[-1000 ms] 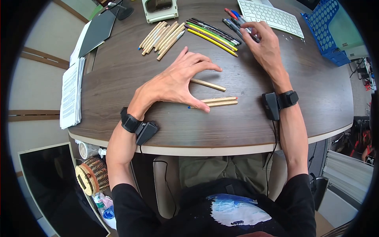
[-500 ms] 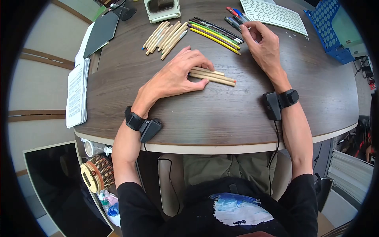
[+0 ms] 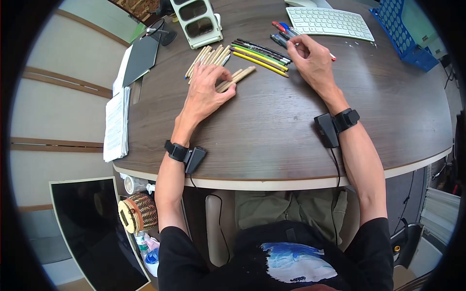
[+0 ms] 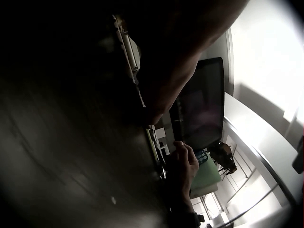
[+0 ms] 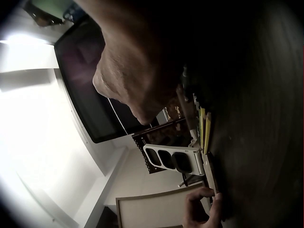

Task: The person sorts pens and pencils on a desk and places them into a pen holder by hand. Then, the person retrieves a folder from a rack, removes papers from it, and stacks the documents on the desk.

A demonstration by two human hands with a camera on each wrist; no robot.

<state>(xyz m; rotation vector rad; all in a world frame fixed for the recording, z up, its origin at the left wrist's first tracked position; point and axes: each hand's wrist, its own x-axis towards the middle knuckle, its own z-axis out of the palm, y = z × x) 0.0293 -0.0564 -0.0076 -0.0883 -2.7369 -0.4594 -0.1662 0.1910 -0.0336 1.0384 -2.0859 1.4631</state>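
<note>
At the near edge of the wooden pencil pile (image 3: 223, 52), my left hand (image 3: 206, 89) pinches a few wooden pencils (image 3: 245, 72) between thumb and fingers; their far ends point up and right. My right hand (image 3: 313, 63) is bent over the pens (image 3: 282, 36), thumb and forefinger curled close together. A red pen end (image 3: 333, 56) shows beyond its knuckles; whether those fingers grip a pen is hidden. Between the hands lie yellow, green and black pencils (image 3: 262, 57). In the right wrist view, the left hand (image 5: 204, 209) holds pale pencils.
A pale-framed holder (image 3: 198, 22) stands behind the wooden pile. A white keyboard (image 3: 330, 23) and a blue basket (image 3: 405, 36) are at the back right. Stacked papers (image 3: 116, 126) and a dark folder (image 3: 141, 60) lie at the left.
The left hand first closed round loose wooden pencils near the middle, then carried them up and left to the pile, turning them. The right hand has stayed by the pens. The head view has shifted.
</note>
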